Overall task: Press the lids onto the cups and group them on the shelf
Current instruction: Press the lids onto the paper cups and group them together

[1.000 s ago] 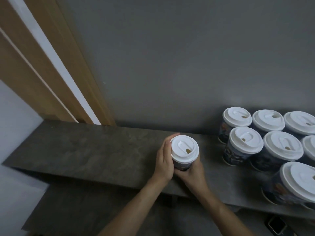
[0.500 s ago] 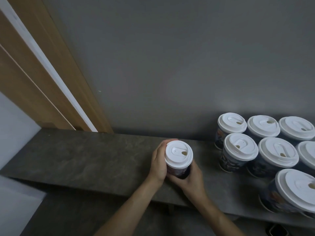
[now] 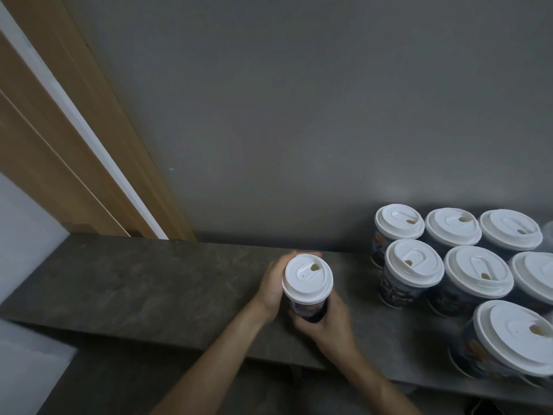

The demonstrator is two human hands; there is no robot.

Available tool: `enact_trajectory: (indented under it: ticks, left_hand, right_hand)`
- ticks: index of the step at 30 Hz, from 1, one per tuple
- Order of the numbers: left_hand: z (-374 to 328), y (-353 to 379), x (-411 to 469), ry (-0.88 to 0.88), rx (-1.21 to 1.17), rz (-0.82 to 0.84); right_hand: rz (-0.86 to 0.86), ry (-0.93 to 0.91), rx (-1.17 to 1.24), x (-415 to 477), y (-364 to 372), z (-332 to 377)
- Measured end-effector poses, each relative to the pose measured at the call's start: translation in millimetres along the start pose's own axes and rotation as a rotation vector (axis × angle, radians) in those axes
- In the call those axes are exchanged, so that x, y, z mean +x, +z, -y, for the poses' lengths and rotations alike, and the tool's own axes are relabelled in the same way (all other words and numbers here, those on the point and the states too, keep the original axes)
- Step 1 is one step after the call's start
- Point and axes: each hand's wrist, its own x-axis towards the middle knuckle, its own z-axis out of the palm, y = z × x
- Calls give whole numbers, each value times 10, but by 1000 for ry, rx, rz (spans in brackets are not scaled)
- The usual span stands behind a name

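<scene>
A person holds one cup (image 3: pixel 309 310) with both hands over the middle of a dark, stone-patterned shelf (image 3: pixel 143 283), well apart from the other cups to the right. A white lid (image 3: pixel 307 280) sits level on top of it, with the small sip hole turned toward the far right. The left hand (image 3: pixel 273 284) grips the cup from the left side just under the lid, and its fingers (image 3: pixel 302 253) curl round the far side so that the tips show past the lid's far edge. The right hand (image 3: pixel 324 323) grips the lower part of the dark printed body from the near side, its fingers (image 3: pixel 299 317) wrapped round it and pressed close together. The right hand hides the base, so I cannot tell whether the cup stands on the shelf or is lifted just off it. On the right end of the shelf stands a group of cups (image 3: pixel 478 272), all upright and all with white lids on, packed close in rows against the grey wall (image 3: pixel 299 115). At least seven show plainly, and another at the right edge is cut off and blurred. Their sides are dark with coloured prints. The nearest of them (image 3: pixel 514 336) stands close to the shelf's front edge. At the left a wooden panel (image 3: pixel 59 151) with a white strip (image 3: pixel 86 130) runs slanting down to the back of the shelf.
</scene>
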Motion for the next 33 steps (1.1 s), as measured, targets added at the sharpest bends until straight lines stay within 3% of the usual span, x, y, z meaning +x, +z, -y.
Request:
enact_trajectory:
  ticks: [1, 3, 5, 9, 13, 15, 18, 21, 24, 33]
  left_hand:
    - [-15, -15, 19, -43, -12, 25]
    - [5, -2, 11, -78, -63, -83]
    - [42, 54, -37, -49, -57, -188]
    - [29, 131, -164, 28, -4, -234]
    - [-49, 57, -45, -54, -40, -46]
    - [-65, 55, -16, -113, -73, -93]
    - [-13, 98, -61, -41, -56, -165]
    - [-52, 114, -25, -24, -29, -128]
    - [-102, 88, 77, -60, -23, 10]
    - [68, 69, 68, -6, -80, -78]
  right_hand:
    - [10, -6, -10, 3, -3, -7]
    - [26, -11, -13, 2, 8, 5]
    - [18, 1, 27, -8, 28, 19]
    - [-19, 27, 79, -5, 27, 47]
    - [-25, 19, 36, -2, 1, 24]
    - [-2, 19, 26, 4, 0, 41]
    - [-34, 15, 44, -17, 19, 61]
    - [-53, 21, 56, 5, 7, 61]
    - [-52, 10, 28, 25, -15, 21]
    - [-29, -14, 8, 23, 16, -44]
